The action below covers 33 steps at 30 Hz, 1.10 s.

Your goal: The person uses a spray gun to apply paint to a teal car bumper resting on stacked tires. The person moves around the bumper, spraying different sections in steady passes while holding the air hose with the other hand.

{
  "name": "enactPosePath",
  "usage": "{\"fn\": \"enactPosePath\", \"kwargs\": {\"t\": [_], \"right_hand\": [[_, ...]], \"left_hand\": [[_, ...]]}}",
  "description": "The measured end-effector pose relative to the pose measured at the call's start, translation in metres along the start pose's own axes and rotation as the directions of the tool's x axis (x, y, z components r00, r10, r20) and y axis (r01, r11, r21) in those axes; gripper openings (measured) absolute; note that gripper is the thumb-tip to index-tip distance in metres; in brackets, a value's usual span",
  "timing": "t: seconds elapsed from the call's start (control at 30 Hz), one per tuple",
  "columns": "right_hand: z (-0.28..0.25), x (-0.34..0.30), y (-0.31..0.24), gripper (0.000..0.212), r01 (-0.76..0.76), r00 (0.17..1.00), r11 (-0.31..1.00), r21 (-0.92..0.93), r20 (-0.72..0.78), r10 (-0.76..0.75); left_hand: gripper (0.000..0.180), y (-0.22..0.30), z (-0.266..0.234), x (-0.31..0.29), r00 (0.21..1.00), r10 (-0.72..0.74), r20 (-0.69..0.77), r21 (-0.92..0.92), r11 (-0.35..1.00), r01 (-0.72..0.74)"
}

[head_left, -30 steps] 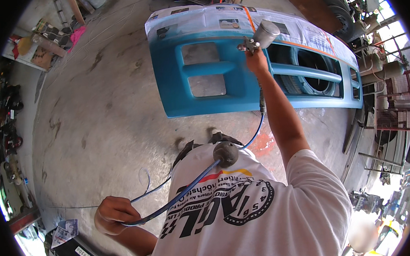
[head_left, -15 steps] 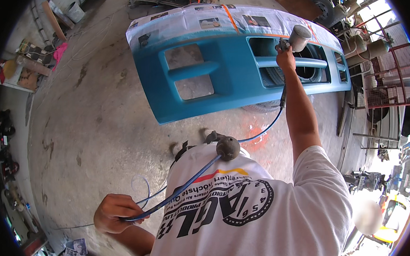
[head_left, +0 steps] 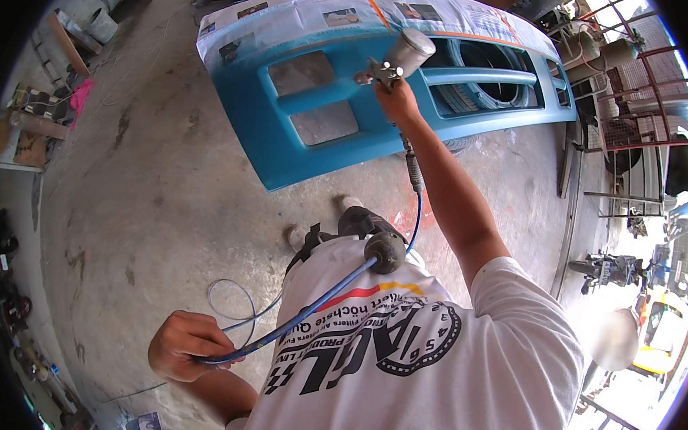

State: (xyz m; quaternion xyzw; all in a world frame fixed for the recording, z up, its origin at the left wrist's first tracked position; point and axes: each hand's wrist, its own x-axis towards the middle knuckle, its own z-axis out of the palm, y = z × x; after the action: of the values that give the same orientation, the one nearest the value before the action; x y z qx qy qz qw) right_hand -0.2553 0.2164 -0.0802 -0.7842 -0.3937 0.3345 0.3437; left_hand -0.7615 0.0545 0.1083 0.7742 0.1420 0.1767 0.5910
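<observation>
Head view gives me 2 hands well apart: the right hand (head_left: 397,101) is wrapped round the handle of a spray gun (head_left: 385,73), and the left hand (head_left: 185,344) is closed on a blue hose (head_left: 307,313), low at the left. From where I sit, the gun hangs in front of the blue bumper (head_left: 368,127), between its 2 squarish openings and the long barred opening, its metal cup (head_left: 411,51) tilted to the right; I can't tell from this angle whether a finger is pressing the trigger. I'd judge the gun stiff and fairly weighty, top-heavy with that cup, so I'd grip it by the handle with a firm wrist. The hose looks light, springy and pliant, best carried in a loose fist. I'd reckon the bumper stiff but light, its coated face easily marked, so its edges suit holding. As for writing, the white shirt (head_left: 441,390) carries large black lettering, an arc of digits and smaller lines beside a red and yellow stripe; the paper (head_left: 300,17) along the bumper's top, crossed by orange tape (head_left: 375,10), has printed pictures and text too small to read.
</observation>
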Motion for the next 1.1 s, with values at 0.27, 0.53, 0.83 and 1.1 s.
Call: {"fn": "enactPosePath", "kwargs": {"t": [0.27, 0.53, 0.83, 1.1], "right_hand": [[-0.044, 0.029, 0.1, 0.025, 0.247, 0.929, 0.941, -0.233, -0.22, -0.298], [-0.16, 0.05, 0.143, 0.048, 0.001, 0.923, 0.969, -0.248, -0.373, -0.097], [-0.16, 0.025, 0.15, 0.056, -0.096, 0.883, 0.959, -0.265, -0.467, -0.041], [-0.029, -0.037, 0.089, 0.044, 0.074, 0.943, 0.986, -0.147, -0.313, -0.117]], "left_hand": [[0.026, -0.008, -0.002, 0.006, 0.995, 0.056, 0.083, 0.009, 0.998, -0.057], [0.025, -0.014, 0.018, 0.052, 0.986, 0.102, 0.133, -0.098, 0.991, -0.089], [0.023, -0.013, 0.017, 0.083, 0.973, 0.075, 0.219, -0.109, 0.993, -0.052], [0.028, -0.016, -0.017, 0.058, 0.949, 0.076, 0.306, -0.159, 0.987, -0.028]]}}
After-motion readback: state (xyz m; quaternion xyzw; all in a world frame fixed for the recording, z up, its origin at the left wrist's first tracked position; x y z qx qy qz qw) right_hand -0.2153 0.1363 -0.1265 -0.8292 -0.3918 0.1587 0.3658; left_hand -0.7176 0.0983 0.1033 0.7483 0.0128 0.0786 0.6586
